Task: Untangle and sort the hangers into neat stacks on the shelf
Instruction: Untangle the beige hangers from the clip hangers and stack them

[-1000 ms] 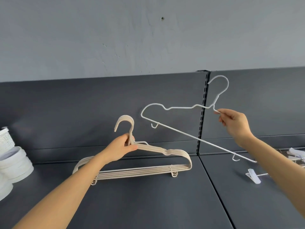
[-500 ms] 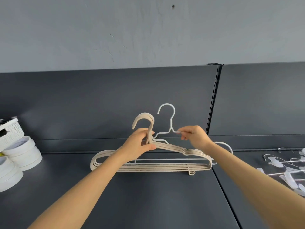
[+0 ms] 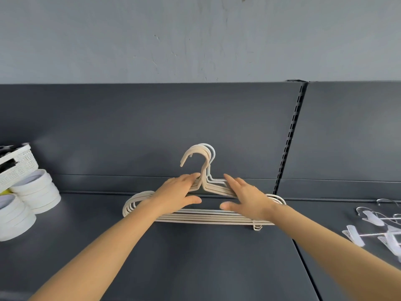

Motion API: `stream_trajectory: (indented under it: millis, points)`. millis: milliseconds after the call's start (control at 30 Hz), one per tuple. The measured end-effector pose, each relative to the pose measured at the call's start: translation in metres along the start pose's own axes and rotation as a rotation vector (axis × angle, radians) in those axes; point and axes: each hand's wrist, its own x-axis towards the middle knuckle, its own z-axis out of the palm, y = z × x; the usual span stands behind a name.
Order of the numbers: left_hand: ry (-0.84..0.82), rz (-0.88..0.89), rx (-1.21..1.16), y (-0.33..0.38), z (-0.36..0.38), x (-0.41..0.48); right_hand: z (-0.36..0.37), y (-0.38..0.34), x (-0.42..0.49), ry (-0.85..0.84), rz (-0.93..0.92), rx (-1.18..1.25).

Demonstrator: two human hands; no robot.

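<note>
hangers (image 3: 195,216) lying stacked mid-shelf (image 3: 195,268), hooks leaning on back panel | left hand (image 3: 178,196) and right hand (image 3: 249,198) resting flat, fingers spread, on hangers | no readable writing | open shelf showing in front of hangers

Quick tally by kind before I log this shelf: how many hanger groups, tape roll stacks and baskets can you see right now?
Beige hanger stack, under both hands: 1
Clip hanger pile, at right: 1
White tape roll stacks: 2 in view
White basket: 1
Total: 5
One white hanger sits at the back of the beige stack. Single hangers overlap too much to count.
</note>
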Motion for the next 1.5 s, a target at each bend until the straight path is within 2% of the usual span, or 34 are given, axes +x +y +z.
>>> stream_trajectory:
  millis: [200, 500, 633, 967, 1133, 1333, 1500]
  points:
    - [0.035, -0.02, 0.11, 0.015, 0.0, 0.008, 0.003, -0.014, 0.014, 0.051, 0.003, -0.05]
    - [0.119, 0.004, 0.075, 0.015, -0.013, 0.022, -0.006, -0.007, 0.025, 0.091, 0.021, 0.07]
    - [0.097, -0.008, 0.069, 0.009, -0.001, 0.026, -0.002, -0.004, 0.029, 0.061, 0.027, 0.027]
    - [0.201, -0.031, 0.086, -0.003, 0.008, 0.045, -0.004, 0.004, 0.048, 0.101, 0.032, 0.075]
    - [0.167, -0.113, 0.104, -0.016, 0.008, 0.039, 0.005, 0.009, 0.048, 0.175, 0.057, 0.098]
    - [0.209, -0.138, 0.082, -0.022, 0.009, 0.038, 0.005, 0.007, 0.056, 0.191, 0.065, 0.113]
    - [0.161, -0.151, 0.152, -0.031, 0.011, 0.033, 0.01, 0.014, 0.05, 0.225, 0.114, -0.022]
